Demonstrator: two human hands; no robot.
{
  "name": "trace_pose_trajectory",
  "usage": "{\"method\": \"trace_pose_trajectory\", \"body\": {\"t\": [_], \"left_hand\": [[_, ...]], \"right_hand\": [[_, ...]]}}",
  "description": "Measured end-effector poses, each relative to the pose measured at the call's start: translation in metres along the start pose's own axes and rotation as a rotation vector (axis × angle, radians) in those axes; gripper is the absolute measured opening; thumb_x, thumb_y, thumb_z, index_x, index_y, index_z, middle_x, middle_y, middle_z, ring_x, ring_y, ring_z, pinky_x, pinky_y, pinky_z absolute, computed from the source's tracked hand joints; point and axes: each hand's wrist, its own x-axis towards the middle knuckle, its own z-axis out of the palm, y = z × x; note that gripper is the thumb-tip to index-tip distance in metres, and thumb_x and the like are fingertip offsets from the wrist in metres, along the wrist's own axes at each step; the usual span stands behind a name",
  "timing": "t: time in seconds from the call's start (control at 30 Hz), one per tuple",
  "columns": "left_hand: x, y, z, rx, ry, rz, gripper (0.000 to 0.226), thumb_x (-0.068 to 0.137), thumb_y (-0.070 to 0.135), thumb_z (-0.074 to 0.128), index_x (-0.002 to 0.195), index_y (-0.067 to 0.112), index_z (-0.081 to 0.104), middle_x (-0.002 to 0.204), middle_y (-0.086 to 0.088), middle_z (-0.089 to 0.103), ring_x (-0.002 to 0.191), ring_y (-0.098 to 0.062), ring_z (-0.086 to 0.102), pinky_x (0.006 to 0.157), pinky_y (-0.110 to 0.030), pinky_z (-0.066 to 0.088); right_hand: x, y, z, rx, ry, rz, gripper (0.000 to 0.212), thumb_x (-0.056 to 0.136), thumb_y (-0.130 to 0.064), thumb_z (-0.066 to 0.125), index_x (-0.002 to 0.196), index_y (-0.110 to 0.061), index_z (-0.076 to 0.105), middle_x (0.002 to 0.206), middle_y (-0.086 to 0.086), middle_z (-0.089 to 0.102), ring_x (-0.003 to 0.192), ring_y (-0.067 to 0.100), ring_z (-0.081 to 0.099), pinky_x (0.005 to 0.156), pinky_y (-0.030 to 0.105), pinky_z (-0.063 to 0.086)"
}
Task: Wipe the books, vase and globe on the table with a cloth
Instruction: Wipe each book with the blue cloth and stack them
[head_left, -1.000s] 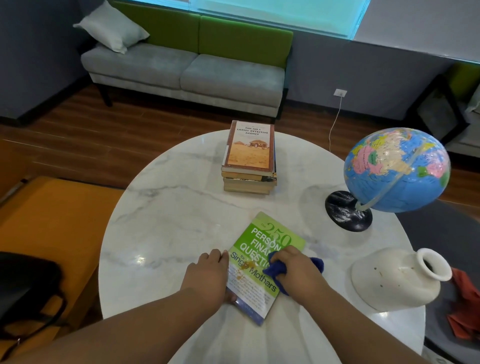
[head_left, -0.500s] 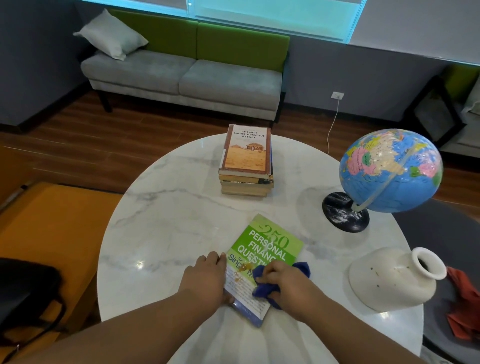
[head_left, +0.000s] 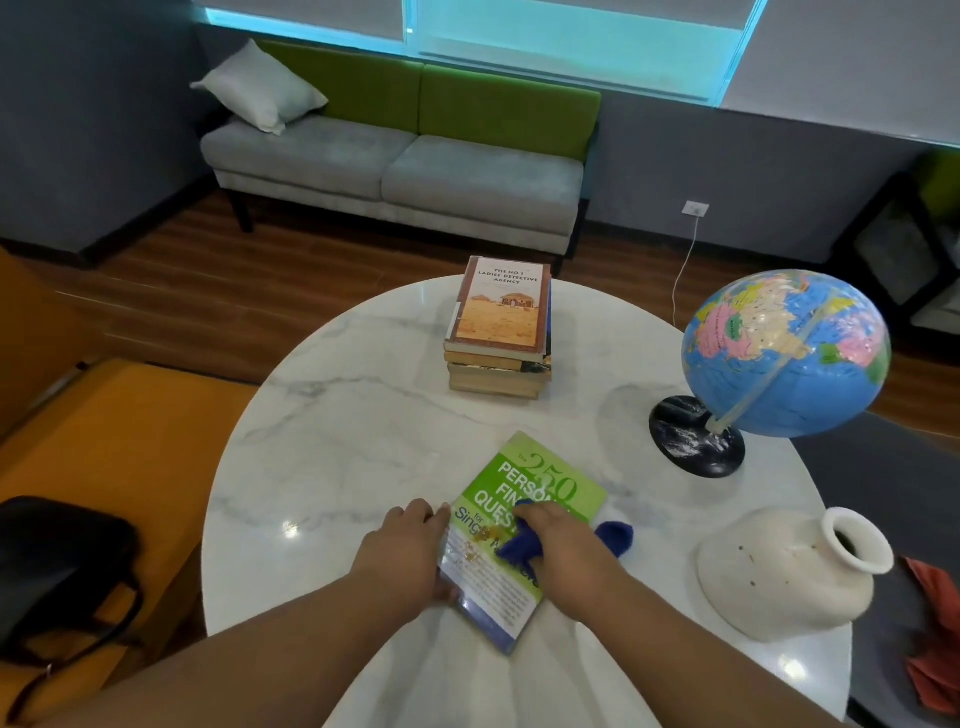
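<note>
Right grip round bunched blue cloth

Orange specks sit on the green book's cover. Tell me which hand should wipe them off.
Right. The right hand grips the blue cloth on the green book, just beside the orange specks. The left hand holds the book's edge, steadying it, and has no cloth.

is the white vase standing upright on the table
No, the white vase lies on its side on the table, with its open mouth pointing toward the right.
</note>
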Motion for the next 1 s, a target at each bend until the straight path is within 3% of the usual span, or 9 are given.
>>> {"method": "trace_pose_trajectory", "body": {"t": [0.13, 0.2, 0.3, 0.4, 0.5, 0.67, 0.8, 0.93, 1.0], "left_hand": [[0.001, -0.002, -0.001, -0.001, 0.001, 0.006, 0.099, 0.074, 0.059, 0.069, 0.151, 0.026, 0.018, 0.138, 0.002, 0.037, 0.123, -0.02, 0.039, 0.097, -0.035, 0.046], [0.003, -0.004, -0.001, 0.009, -0.006, 0.019, 0.097, 0.074, 0.059, 0.069, 0.151, 0.025, 0.02, 0.137, 0.002, 0.038, 0.123, -0.02, 0.039, 0.098, -0.035, 0.045], [0.006, -0.006, -0.005, 0.066, -0.013, 0.063, 0.092, 0.076, 0.057, 0.067, 0.149, 0.022, 0.023, 0.135, 0.0, 0.04, 0.121, -0.021, 0.041, 0.095, -0.035, 0.045], [0.01, -0.008, -0.008, 0.129, -0.008, 0.094, 0.088, 0.076, 0.057, 0.067, 0.146, 0.02, 0.028, 0.132, -0.001, 0.043, 0.12, -0.021, 0.043, 0.092, -0.036, 0.043], [0.013, -0.007, -0.008, 0.163, -0.017, 0.112, 0.087, 0.074, 0.058, 0.068, 0.143, 0.019, 0.031, 0.13, -0.002, 0.044, 0.119, -0.021, 0.044, 0.09, -0.035, 0.041], [0.015, -0.013, -0.004, 0.143, 0.027, 0.164, 0.088, 0.077, 0.058, 0.064, 0.146, 0.018, 0.025, 0.131, -0.003, 0.042, 0.12, -0.022, 0.042, 0.089, -0.036, 0.042], [0.015, -0.022, 0.0, 0.061, 0.025, 0.194, 0.09, 0.079, 0.054, 0.063, 0.15, 0.023, 0.018, 0.133, -0.001, 0.039, 0.122, -0.022, 0.04, 0.09, -0.036, 0.043], [0.017, -0.024, -0.001, -0.009, 0.001, 0.204, 0.094, 0.075, 0.056, 0.068, 0.149, 0.026, 0.019, 0.132, -0.001, 0.04, 0.12, -0.021, 0.042, 0.092, -0.036, 0.045], [0.018, -0.026, -0.001, -0.026, -0.002, 0.21, 0.094, 0.074, 0.056, 0.068, 0.148, 0.027, 0.02, 0.131, 0.0, 0.041, 0.119, -0.02, 0.044, 0.092, -0.035, 0.045]], "right_hand": [[-0.008, -0.008, 0.007, -0.054, -0.027, -0.064, 0.034, 0.088, -0.002, 0.055, 0.12, -0.011, 0.057, 0.113, 0.002, 0.054, 0.106, 0.016, 0.054, 0.078, 0.003, 0.035], [-0.005, -0.003, 0.011, 0.092, 0.014, 0.02, 0.039, 0.086, -0.003, 0.057, 0.123, -0.015, 0.056, 0.119, -0.004, 0.046, 0.112, 0.017, 0.051, 0.084, 0.003, 0.031], [-0.007, -0.01, 0.014, 0.104, 0.058, 0.069, 0.05, 0.087, -0.005, 0.051, 0.134, -0.02, 0.045, 0.132, 0.002, 0.036, 0.113, 0.024, 0.047, 0.085, 0.019, 0.034], [-0.011, -0.017, 0.014, 0.064, -0.014, 0.011, 0.046, 0.09, -0.006, 0.048, 0.132, -0.023, 0.047, 0.133, 0.001, 0.038, 0.111, 0.024, 0.05, 0.085, 0.021, 0.036], [-0.009, -0.009, 0.011, 0.06, 0.029, 0.113, 0.046, 0.089, -0.007, 0.048, 0.129, -0.028, 0.052, 0.134, -0.001, 0.04, 0.113, 0.024, 0.049, 0.089, 0.025, 0.039], [-0.001, -0.019, 0.02, 0.024, -0.012, 0.157, 0.061, 0.087, -0.004, 0.051, 0.142, -0.028, 0.04, 0.147, -0.006, 0.029, 0.13, 0.019, 0.036, 0.105, 0.023, 0.031], [-0.015, -0.007, 0.007, 0.037, 0.043, 0.178, 0.045, 0.089, -0.005, 0.048, 0.127, -0.028, 0.057, 0.13, -0.001, 0.045, 0.116, 0.02, 0.046, 0.093, 0.026, 0.038], [0.0, 0.005, -0.001, 0.019, 0.117, 0.371, 0.041, 0.09, -0.009, 0.051, 0.128, -0.023, 0.055, 0.129, 0.003, 0.046, 0.108, 0.021, 0.05, 0.084, 0.026, 0.041], [0.008, 0.006, 0.007, 0.103, 0.099, 0.392, 0.033, 0.092, -0.01, 0.055, 0.124, -0.014, 0.056, 0.114, 0.006, 0.056, 0.09, 0.017, 0.054, 0.07, 0.022, 0.043]]}}
